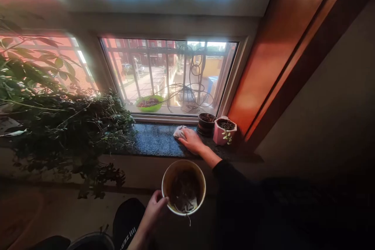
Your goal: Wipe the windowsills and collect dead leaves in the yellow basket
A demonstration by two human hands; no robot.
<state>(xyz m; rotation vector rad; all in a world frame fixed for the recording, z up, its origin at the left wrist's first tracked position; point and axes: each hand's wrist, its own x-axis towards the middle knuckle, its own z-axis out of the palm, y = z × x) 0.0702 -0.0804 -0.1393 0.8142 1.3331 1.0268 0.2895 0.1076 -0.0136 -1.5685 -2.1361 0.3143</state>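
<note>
My right hand [191, 141] presses a crumpled whitish cloth or tissue [179, 132] onto the dark speckled windowsill [155, 140]; its exact kind is hard to make out. Below the sill's front edge, my left hand [156, 207] grips the rim of a round tub [202, 181] at its left side. Dark, dry-looking matter and a pale scrap lie inside the tub, and a thin strand hangs over its near rim. Just right of the cloth stand a small dark plant pot [206, 125] and a pink faceted pot [220, 136] with a little succulent.
A bushy trailing plant [73, 125] covers the left part of the sill and hangs over its edge. Behind the sill is a window with bars outside, where a green bowl [156, 106] sits. A reddish wooden frame [258, 86] rises on the right.
</note>
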